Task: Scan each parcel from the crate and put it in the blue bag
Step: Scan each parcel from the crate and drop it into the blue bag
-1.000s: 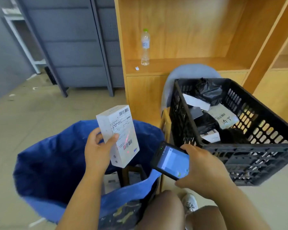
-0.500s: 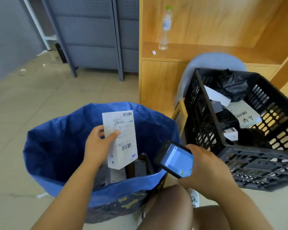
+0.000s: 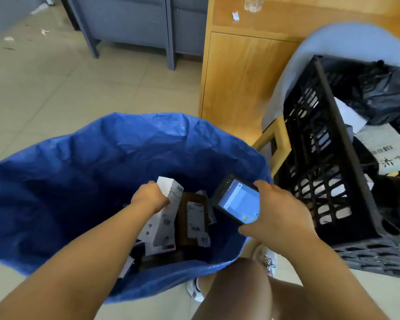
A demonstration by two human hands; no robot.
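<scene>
While the person's left hand [image 3: 148, 197] is low inside the wide blue bag of crinkled woven plastic [image 3: 102, 162], its fingers are curled round the upper end of a white rectangular cardboard parcel [image 3: 164, 224]. This box is long and flat-sided, with printed labels and barcodes on its smooth face. It stands almost upright within the bag's mouth, with its lower end among the other packets. Whether it already rests on them, I cannot tell. Just beside it lies a brown oblong box with a white label [image 3: 192, 215].

The right hand [image 3: 280, 218] grips a black handheld scanner with a lit grey-blue screen [image 3: 237, 200], its thumb and fingers closed on the edges. The scanner is held over the right rim of the bag.

To the right stands a black plastic crate with lattice walls [image 3: 321, 158], tilted on a chair with a rounded pale blue back [image 3: 346, 40]. In it I see a wrinkled glossy black plastic packet [image 3: 383, 95] and a soft grey-white mailer with dark writing [image 3: 383, 144]. Behind is a light wooden cabinet [image 3: 240, 77], and the floor has smooth beige tiles [image 3: 56, 88].
</scene>
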